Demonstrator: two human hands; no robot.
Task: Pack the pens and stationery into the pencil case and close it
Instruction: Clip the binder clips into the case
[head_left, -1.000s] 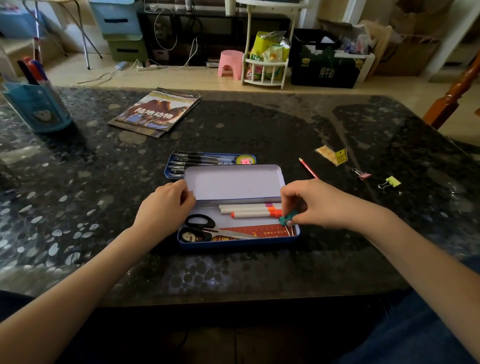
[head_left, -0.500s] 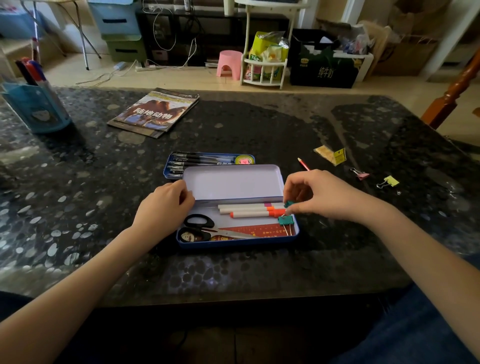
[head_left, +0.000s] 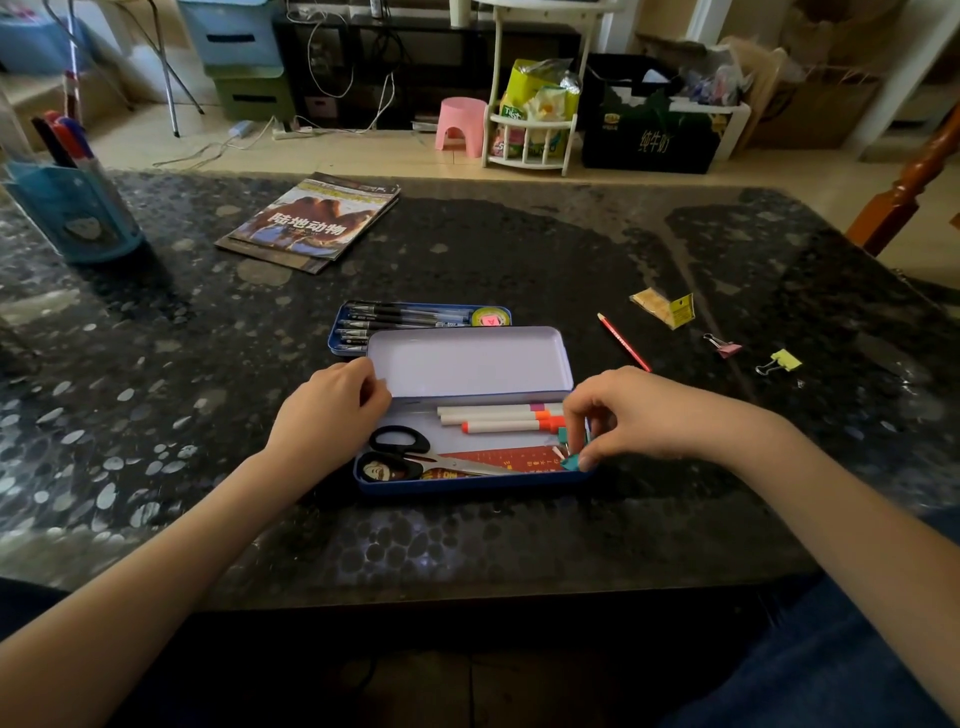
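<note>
The blue tin pencil case (head_left: 470, 486) lies open in front of me, its pale lid (head_left: 467, 361) tipped back. Inside lie white markers (head_left: 498, 418), black scissors (head_left: 402, 452) and a red ruler (head_left: 511, 460). My right hand (head_left: 639, 415) pinches a teal binder clip (head_left: 571, 461) at the case's right end; another teal clip (head_left: 562, 435) sits just above it. My left hand (head_left: 330, 415) holds the case's left edge. Behind the lid, a blue tray (head_left: 340, 332) holds black pens (head_left: 400, 317) and a roll of tape (head_left: 488, 318).
To the right on the dark table lie a red pencil (head_left: 623, 343), a yellow packet (head_left: 665, 306), a pink binder clip (head_left: 723, 345) and a yellow binder clip (head_left: 780, 361). A magazine (head_left: 311, 223) lies at the back left and a blue pen holder (head_left: 78, 213) stands far left.
My right hand lifted off the teal clip toward the markers, then came back down and now pinches a teal clip at the case's right front corner. My left hand has stayed put.
</note>
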